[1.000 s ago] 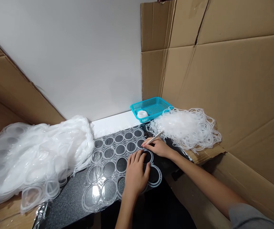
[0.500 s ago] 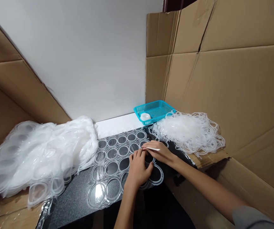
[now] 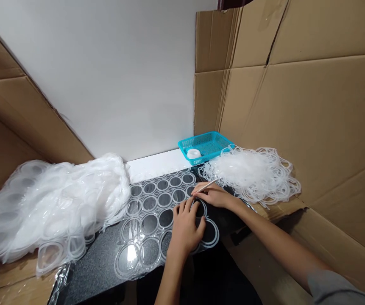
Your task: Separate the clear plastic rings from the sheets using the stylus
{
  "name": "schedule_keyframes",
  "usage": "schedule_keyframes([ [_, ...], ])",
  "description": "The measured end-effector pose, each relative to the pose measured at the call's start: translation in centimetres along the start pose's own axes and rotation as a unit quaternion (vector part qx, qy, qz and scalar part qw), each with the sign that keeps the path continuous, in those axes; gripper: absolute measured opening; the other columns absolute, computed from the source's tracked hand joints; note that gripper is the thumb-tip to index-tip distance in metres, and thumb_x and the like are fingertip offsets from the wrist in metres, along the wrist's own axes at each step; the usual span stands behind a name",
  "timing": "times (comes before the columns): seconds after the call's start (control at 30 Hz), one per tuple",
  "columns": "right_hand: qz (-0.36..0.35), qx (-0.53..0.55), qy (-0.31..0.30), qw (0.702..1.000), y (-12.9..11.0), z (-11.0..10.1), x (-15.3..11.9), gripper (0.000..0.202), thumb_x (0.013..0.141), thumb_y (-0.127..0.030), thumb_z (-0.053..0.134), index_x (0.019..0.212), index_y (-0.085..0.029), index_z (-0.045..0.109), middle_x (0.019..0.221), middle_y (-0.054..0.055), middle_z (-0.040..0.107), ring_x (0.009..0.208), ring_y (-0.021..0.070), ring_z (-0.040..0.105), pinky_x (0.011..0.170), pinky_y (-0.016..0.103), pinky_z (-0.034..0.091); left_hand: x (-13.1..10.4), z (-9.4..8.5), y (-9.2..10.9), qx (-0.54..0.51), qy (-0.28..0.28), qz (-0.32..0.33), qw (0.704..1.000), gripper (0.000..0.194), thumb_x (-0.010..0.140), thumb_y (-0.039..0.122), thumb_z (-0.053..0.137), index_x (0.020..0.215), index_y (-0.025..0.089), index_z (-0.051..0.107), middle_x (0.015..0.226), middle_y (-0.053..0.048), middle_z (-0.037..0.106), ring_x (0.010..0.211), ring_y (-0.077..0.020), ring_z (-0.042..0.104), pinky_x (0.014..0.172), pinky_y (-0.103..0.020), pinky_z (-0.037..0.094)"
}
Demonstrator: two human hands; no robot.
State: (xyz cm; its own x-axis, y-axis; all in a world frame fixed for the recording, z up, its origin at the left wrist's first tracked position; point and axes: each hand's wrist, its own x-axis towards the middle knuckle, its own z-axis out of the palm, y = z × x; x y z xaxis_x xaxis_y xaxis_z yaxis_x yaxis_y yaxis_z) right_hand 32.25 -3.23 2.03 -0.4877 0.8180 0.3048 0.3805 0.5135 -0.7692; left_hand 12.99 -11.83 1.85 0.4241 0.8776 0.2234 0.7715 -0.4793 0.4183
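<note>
A clear plastic sheet with rows of pale rings (image 3: 157, 224) lies over the dark speckled tabletop. My left hand (image 3: 187, 224) rests on the sheet's right part, fingers spread, covering some of the rings. Just beyond it, my right hand (image 3: 216, 196) grips a thin white pen-like stick (image 3: 207, 185) whose upper end slants up to the right. The stick's lower end is at the fingertips, close to the sheet, and its exact tip is too small to make out.
To the left is a large heap of ringed plastic sheets (image 3: 74, 199). A tangled pile of thin clear ring strips (image 3: 252, 173) lies to the right. Behind stands a turquoise basket (image 3: 214, 142) with a white roll (image 3: 194, 154) in it. Cardboard panels (image 3: 322, 110) flank the table.
The stick has swung from nearly level to slanting up to the right. My right hand has turned and shifted slightly; my left hand stays almost in place on the sheet.
</note>
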Motion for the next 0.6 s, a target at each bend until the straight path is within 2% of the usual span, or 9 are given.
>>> schedule_keyframes([
  [0.13,-0.017,-0.012,-0.017,1.000,0.6,-0.5,-0.5,0.025,0.104,-0.036,0.058,0.100,-0.024,0.080,0.106,0.005,0.081,0.102,0.0229,0.075,0.094,0.037,0.059,0.7,-0.1,0.8,0.021,-0.014,0.001,1.000,0.046,0.097,0.030,0.060,0.142,0.023,0.056,0.152,-0.009,0.060,0.136,-0.0366,0.052,0.113,-0.061,0.040],
  [0.27,-0.110,-0.102,-0.015,0.988,2.1,-0.2,-1.2,0.029,0.109,-0.034,0.052,0.112,-0.024,0.079,0.114,0.006,0.081,0.106,0.0220,0.075,0.094,0.037,0.056,1.4,-0.3,1.5,0.033,-0.028,-0.006,0.999,0.035,0.097,0.028,0.058,0.131,0.023,0.061,0.142,-0.010,0.066,0.126,-0.0359,0.057,0.107,-0.060,0.044],
  [0.33,-0.169,-0.186,-0.005,0.968,2.6,-0.1,-1.4,0.031,0.111,-0.033,0.049,0.116,-0.023,0.078,0.115,0.007,0.082,0.101,0.0215,0.076,0.087,0.036,0.056,1.5,-0.4,1.5,0.016,-0.034,-0.016,0.999,0.034,0.096,0.027,0.060,0.130,0.023,0.061,0.143,-0.010,0.065,0.124,-0.0349,0.058,0.103,-0.056,0.047],
  [0.47,-0.253,-0.335,0.024,0.907,2.7,-0.3,-0.5,0.026,0.109,-0.027,0.054,0.116,-0.019,0.078,0.118,0.010,0.081,0.091,0.0201,0.075,0.074,0.033,0.051,1.4,-0.2,1.0,-0.037,-0.034,-0.036,0.998,0.029,0.095,0.026,0.062,0.124,0.022,0.062,0.144,-0.009,0.063,0.123,-0.0324,0.057,0.100,-0.051,0.048],
  [0.53,-0.266,-0.371,0.040,0.889,2.4,-0.6,0.7,0.022,0.108,-0.026,0.057,0.114,-0.020,0.078,0.118,0.010,0.081,0.090,0.0197,0.074,0.072,0.033,0.049,1.2,-0.1,0.8,-0.050,-0.027,-0.036,0.998,0.026,0.096,0.026,0.062,0.122,0.022,0.063,0.143,-0.008,0.064,0.123,-0.0318,0.056,0.100,-0.051,0.047],
  [0.6,-0.255,-0.386,0.054,0.885,2.2,-1.0,2.4,0.019,0.106,-0.025,0.060,0.113,-0.020,0.078,0.117,0.009,0.081,0.090,0.0197,0.074,0.073,0.033,0.048,1.1,0.1,0.7,-0.054,-0.017,-0.033,0.998,0.025,0.096,0.025,0.062,0.121,0.023,0.063,0.141,-0.007,0.065,0.122,-0.0310,0.057,0.100,-0.051,0.047],
])
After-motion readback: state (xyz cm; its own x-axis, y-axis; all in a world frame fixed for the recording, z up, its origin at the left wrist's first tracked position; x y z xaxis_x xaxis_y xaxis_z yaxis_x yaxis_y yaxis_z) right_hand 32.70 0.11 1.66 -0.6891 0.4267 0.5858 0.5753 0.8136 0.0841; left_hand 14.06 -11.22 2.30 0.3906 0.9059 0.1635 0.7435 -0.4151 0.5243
